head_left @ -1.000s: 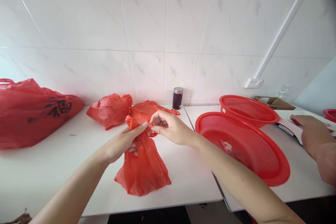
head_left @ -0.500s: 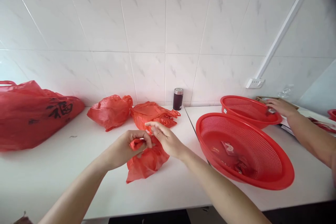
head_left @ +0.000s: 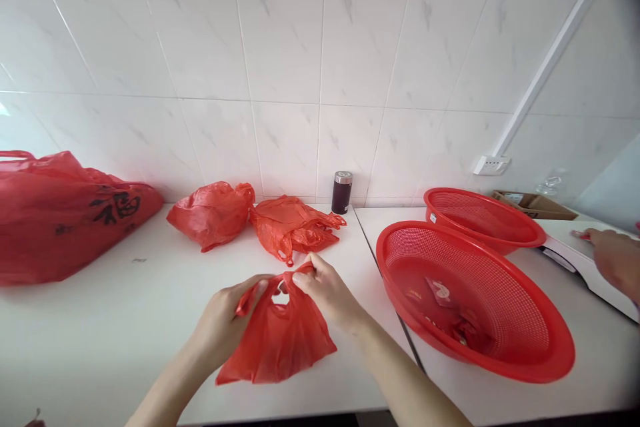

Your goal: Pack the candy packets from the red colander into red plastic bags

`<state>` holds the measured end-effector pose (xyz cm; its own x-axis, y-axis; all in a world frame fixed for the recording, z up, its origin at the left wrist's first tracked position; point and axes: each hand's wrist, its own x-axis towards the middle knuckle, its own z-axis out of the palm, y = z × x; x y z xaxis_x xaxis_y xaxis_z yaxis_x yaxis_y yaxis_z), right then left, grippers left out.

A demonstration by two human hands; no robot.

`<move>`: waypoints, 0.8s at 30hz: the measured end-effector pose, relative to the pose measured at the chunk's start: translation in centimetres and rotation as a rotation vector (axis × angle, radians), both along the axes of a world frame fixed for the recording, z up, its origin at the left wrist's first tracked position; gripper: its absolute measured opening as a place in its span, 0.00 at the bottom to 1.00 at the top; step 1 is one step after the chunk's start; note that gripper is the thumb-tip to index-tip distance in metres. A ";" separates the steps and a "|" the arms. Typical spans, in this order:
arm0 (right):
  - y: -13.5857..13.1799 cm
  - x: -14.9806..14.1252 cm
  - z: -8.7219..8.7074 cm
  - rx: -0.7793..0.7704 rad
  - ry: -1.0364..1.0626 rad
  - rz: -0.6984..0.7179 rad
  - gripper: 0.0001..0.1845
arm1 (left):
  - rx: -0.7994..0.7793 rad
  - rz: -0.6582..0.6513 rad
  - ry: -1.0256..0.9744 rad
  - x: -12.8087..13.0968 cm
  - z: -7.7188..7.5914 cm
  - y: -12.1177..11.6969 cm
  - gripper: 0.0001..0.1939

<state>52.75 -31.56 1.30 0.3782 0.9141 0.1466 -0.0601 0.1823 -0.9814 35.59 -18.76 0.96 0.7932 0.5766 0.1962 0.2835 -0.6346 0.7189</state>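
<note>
A red plastic bag (head_left: pixel 285 347) hangs between my two hands just above the white table, its top gathered and a gap showing under the gathered part. My left hand (head_left: pixel 227 313) is closed round the left handle side. On the right, my right hand (head_left: pixel 325 290) pinches the other handle side between thumb and fingers. Just beyond my hands lies a crumpled pile of red plastic bags (head_left: pixel 295 220). Behind it to the left sits a filled red plastic bag (head_left: pixel 210 213).
A large red bag with black lettering (head_left: pixel 75 227) lies far left. A dark cup with a silver lid (head_left: pixel 342 193) stands by the wall. Two red baskets (head_left: pixel 540 360) fill the right side, small packets in the nearer one. Another person's hand (head_left: pixel 617 257) is over a white scale (head_left: pixel 575 253).
My right hand, open and off the bag half a second ago, now grips its right handle side. The bag is spread wider between my hands. The other person's hand moved from the rear basket to the scale.
</note>
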 end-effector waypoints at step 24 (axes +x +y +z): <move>2.4 3.3 -12.1 -0.352 -0.598 -0.579 0.09 | -0.010 0.404 0.262 4.6 -10.4 2.0 0.15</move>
<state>56.01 -29.18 -10.84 0.7436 0.6334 0.2141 0.4858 -0.2918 -0.8239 40.21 -16.75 -9.47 0.5268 0.8499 0.0123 0.6787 -0.4293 0.5959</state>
